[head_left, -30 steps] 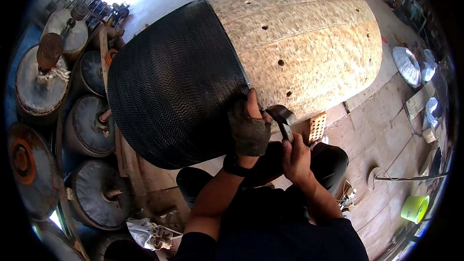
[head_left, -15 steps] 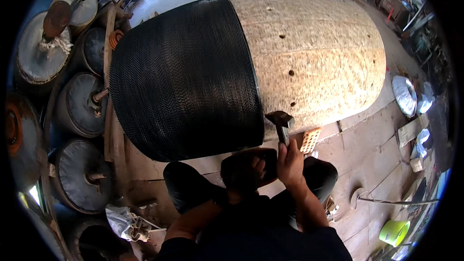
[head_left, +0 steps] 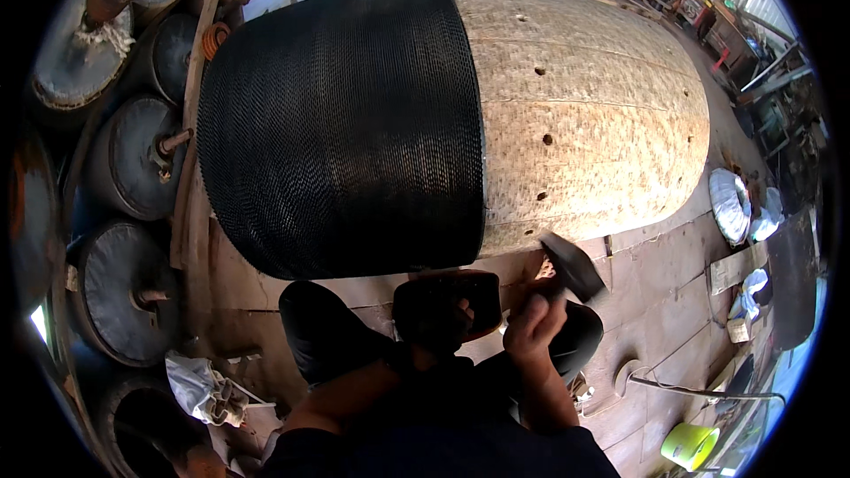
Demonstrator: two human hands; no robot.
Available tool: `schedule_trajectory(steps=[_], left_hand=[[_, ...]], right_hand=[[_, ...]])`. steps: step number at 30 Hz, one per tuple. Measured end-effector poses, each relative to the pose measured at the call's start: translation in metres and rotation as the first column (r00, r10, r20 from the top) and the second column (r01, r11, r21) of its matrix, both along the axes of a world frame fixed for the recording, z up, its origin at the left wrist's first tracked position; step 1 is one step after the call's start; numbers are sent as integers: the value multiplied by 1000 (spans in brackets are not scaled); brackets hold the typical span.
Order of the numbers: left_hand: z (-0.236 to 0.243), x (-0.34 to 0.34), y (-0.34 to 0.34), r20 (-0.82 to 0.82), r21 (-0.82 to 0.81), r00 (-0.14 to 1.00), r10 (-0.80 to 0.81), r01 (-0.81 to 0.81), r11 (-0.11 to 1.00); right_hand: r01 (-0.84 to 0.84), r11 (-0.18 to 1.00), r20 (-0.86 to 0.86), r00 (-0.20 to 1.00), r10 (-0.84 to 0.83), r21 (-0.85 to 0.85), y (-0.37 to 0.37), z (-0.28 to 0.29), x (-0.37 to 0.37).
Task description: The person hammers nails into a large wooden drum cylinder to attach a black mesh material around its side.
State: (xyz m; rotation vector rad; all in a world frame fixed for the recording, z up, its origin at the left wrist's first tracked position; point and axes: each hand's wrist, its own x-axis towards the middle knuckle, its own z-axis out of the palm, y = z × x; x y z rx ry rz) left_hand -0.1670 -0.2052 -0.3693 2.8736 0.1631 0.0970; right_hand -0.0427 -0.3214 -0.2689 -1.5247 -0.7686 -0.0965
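Observation:
My right hand (head_left: 536,327) grips a hammer (head_left: 575,269), whose dark head is blurred by motion. The hammer is just below the lower right edge of a large barrel-shaped drum. Black ridged material (head_left: 345,128) wraps the drum's left part; the bare right part is tan wood (head_left: 593,115) with several dark holes. Between my knees sits a dark open box (head_left: 485,288) with a brown rim. My left hand (head_left: 460,314) is at this box, deep in shadow. Its fingers look curled, but what they hold cannot be made out.
Several dark round drums with shafts (head_left: 133,296) stand at the left behind wooden planks (head_left: 197,115). A crumpled pale bag (head_left: 199,389) lies low left. At the right are a white bundle (head_left: 730,205), a metal rod on a round base (head_left: 691,388) and a lime-green bucket (head_left: 690,447).
The hammer has moved away from the seam of the black covering, rightward and down, and its head has turned. My left hand stays at the box. The whole view has shifted slightly.

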Motion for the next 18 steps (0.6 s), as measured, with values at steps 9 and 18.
schedule_trajectory(steps=[9,18], left_hand=[[42,-6,7,288,-67,957,32,-13,998],[122,42,105,774,-13,634,-5,23,1000]], right_hand=[[-79,954,-130,991,43,-288,6,-9,2],[-49,890,-96,995,6,-454,17,-12,19]])
